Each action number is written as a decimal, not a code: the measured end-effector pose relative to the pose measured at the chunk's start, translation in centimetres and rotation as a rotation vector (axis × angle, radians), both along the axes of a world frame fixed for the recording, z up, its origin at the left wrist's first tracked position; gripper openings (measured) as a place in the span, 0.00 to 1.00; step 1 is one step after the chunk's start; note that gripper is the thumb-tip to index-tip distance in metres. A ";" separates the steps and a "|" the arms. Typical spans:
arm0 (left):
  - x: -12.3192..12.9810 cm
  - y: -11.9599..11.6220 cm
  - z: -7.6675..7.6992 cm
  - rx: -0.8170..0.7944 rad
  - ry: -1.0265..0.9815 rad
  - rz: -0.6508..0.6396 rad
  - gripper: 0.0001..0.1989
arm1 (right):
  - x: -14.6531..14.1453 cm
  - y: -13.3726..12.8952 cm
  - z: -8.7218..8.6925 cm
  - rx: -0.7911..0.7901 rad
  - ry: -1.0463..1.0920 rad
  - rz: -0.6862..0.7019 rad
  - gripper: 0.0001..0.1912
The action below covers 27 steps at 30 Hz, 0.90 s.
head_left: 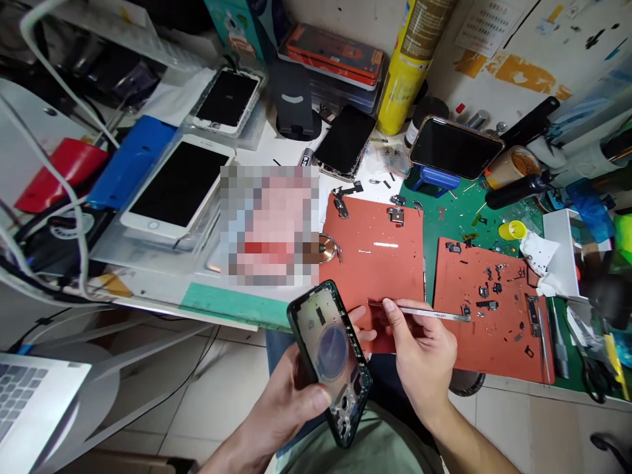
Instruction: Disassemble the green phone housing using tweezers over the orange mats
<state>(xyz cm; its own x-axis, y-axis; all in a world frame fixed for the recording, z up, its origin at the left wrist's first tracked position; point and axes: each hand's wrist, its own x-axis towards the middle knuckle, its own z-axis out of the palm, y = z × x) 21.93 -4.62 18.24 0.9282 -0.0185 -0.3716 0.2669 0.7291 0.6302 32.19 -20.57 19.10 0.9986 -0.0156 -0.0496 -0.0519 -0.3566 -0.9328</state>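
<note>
My left hand [291, 401] grips a dark green phone housing [332, 355], tilted, with its inner side toward me; a round ring shows in its middle and camera openings near its lower end. Its fingertips show past the housing's right edge. To the right, my right hand [425, 349] pinches silver tweezers [434, 314] between thumb and fingers, their tips pointing left, above the front of a red mat [375, 263]. The tweezers' tips are close to the left fingertips; anything between them is too small to make out.
A second red mat [464, 289] with several small parts lies right. White-framed phones [180, 184] lie left, beside a blurred patch. Behind stand a propped phone [455, 148] and a yellow can [402, 85]. A laptop [39, 401] is lower left.
</note>
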 end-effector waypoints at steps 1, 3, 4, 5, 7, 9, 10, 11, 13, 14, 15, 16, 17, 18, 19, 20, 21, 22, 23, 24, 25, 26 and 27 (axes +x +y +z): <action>0.0 0.1 -0.1 0.013 0.001 0.000 0.32 | -0.1 0.0 0.0 -0.011 -0.008 0.001 0.10; -0.1 0.2 -0.2 0.038 0.000 -0.001 0.29 | -0.1 0.1 0.0 -0.025 -0.021 0.006 0.09; -0.2 0.3 -0.3 0.047 -0.002 -0.003 0.28 | -0.2 0.2 -0.1 -0.028 -0.026 0.006 0.09; -0.3 0.3 -0.3 0.053 -0.005 -0.004 0.28 | -0.2 0.2 -0.1 -0.031 -0.032 0.005 0.08; -0.6 0.2 -0.5 0.057 0.004 -0.003 0.30 | -0.3 0.3 -0.1 -0.039 -0.046 0.003 0.08; -0.8 0.1 -0.6 0.051 0.018 -0.003 0.32 | -0.3 0.2 -0.1 -0.058 -0.065 0.006 0.08; -0.9 0.0 -0.7 0.044 0.022 -0.003 0.32 | -0.4 0.1 -0.1 -0.070 -0.087 0.014 0.08; -0.9 -0.1 -0.7 0.037 0.022 0.003 0.32 | -0.4 -0.2 -0.1 -0.085 -0.121 0.030 0.07; -0.7 -0.2 -0.6 0.017 0.000 0.011 0.34 | -0.4 -0.8 0.0 -0.119 -0.237 0.095 0.02; -0.5 -0.3 -0.5 0.002 -0.023 0.005 0.36 | -0.3 -1.2 0.1 -0.129 -0.316 0.145 0.03; -0.3 -0.3 -0.4 -0.017 -0.046 -0.005 0.38 | -0.2 -1.6 0.3 -0.135 -0.393 0.204 0.08; 0.0 -0.4 -0.2 -0.040 -0.066 -0.014 0.40 | 0.0 -2.0 0.5 -0.138 -0.466 0.268 0.14; 0.3 -0.5 -0.1 -0.063 -0.080 -0.023 0.43 | 0.2 -2.4 0.7 -0.143 -0.525 0.329 0.19; 0.6 -0.7 0.1 -0.084 -0.088 -0.029 0.45 | 0.4 -2.7 0.9 -0.153 -0.572 0.385 0.23; 0.8 -0.8 0.3 -0.098 -0.097 -0.027 0.46 | 0.6 -3.0 1.2 -0.172 -0.604 0.438 0.25; 1.1 -1.0 0.4 -0.103 -0.109 -0.019 0.47 | 0.8 -3.2 1.4 -0.198 -0.626 0.486 0.27; 1.3 -1.2 0.5 -0.099 -0.125 -0.014 0.47 | 1.0 -3.4 1.6 -0.222 -0.640 0.524 0.28; 1.6 -1.4 0.6 -0.086 -0.144 -0.011 0.46 | 1.1 -3.6 1.7 -0.239 -0.649 0.555 0.28; 1.7 -1.5 0.6 -0.067 -0.155 -0.004 0.45 | 1.1 -3.7 1.8 -0.250 -0.648 0.579 0.29; 1.8 -1.7 0.6 -0.047 -0.153 0.002 0.44 | 1.2 -3.8 1.8 -0.253 -0.649 0.590 0.30; 1.9 -1.8 0.6 -0.030 -0.138 0.007 0.43 | 1.2 -3.8 1.8 -0.250 -0.651 0.591 0.30; 2.0 -1.9 0.5 -0.018 -0.112 0.008 0.43 | 1.1 -3.8 1.8 -0.244 -0.657 0.585 0.31; 2.0 -2.0 0.5 -0.013 -0.087 0.010 0.43 | 1.1 -3.8 1.8 -0.236 -0.665 0.578 0.31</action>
<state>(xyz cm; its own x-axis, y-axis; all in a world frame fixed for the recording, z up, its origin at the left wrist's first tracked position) 23.95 -6.60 18.71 0.9571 -0.0135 -0.2894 0.2043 0.7397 0.6412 33.30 -24.35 20.86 0.6758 0.5592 0.4803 0.7166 -0.3455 -0.6060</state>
